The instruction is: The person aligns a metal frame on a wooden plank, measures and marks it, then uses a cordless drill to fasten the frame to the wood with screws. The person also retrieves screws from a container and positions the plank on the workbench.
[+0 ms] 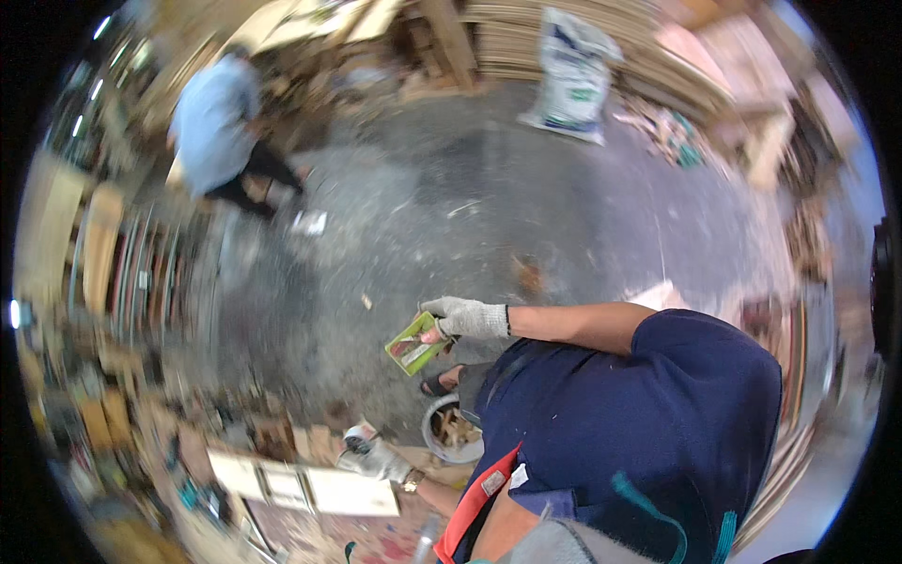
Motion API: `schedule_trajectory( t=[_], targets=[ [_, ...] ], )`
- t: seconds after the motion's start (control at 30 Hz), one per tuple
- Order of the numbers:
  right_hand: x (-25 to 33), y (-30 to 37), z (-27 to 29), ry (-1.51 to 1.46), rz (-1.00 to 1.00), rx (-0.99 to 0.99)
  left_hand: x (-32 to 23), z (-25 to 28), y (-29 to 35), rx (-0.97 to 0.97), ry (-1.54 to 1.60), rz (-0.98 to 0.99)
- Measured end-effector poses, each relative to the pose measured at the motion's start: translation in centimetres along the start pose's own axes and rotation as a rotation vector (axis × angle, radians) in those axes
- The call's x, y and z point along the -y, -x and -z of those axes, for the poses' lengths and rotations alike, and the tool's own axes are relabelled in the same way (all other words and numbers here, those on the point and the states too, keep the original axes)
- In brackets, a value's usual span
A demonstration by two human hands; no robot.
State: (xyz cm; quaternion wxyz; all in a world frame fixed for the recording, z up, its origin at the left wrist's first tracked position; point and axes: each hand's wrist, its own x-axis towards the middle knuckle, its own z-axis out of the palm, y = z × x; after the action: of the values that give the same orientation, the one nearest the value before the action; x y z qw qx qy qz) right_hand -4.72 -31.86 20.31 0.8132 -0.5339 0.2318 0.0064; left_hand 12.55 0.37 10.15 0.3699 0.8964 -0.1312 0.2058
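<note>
My right hand (pixel 467 319), in a pale knitted glove with a bare thumb tip, grips the edge of a shallow yellow-green tray (pixel 406 361). Something reddish-brown and something pale lie inside the tray, too blurred to name. Lower down, my left hand (pixel 378 462), gloved too and with a watch at its wrist, is closed around a small round white-and-dark object (pixel 358 436) whose kind I cannot make out. That hand is over a bench with a long pale board (pixel 352 493). Between my arms stands a grey bucket (pixel 435 445) holding wood scraps.
A person (pixel 214 122) in a light blue shirt is bent forward at the upper left. A white sack (pixel 572 80) stands by stacked boards (pixel 512 42) at the back. Racked panels (pixel 146 263) line the left. Small scraps lie on the grey floor (pixel 413 216).
</note>
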Motion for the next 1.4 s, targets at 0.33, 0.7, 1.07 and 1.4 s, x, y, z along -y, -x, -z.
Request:
schedule_trajectory(
  t=[0.33, 0.7, 1.07, 1.4],
  targets=[
    [-7.6, 34.1, 19.4, -0.489, 0.229, -0.825, -39.1, -13.1, 25.2, 1.090, 0.863, -0.458],
    [-19.3, 56.2, 28.9, -1.042, 0.884, -1.359, -59.9, -16.5, 44.1, 1.624, 0.669, -1.196],
    [-26.9, 79.6, 33.4, -1.045, 1.162, -1.680, -88.1, -16.7, 77.8, 1.840, 0.857, -1.686],
    [-35.3, 95.0, 35.0, -1.173, 1.572, -2.053, -96.4, 2.6, 109.8, 2.445, 0.994, -1.651]
  ],
)
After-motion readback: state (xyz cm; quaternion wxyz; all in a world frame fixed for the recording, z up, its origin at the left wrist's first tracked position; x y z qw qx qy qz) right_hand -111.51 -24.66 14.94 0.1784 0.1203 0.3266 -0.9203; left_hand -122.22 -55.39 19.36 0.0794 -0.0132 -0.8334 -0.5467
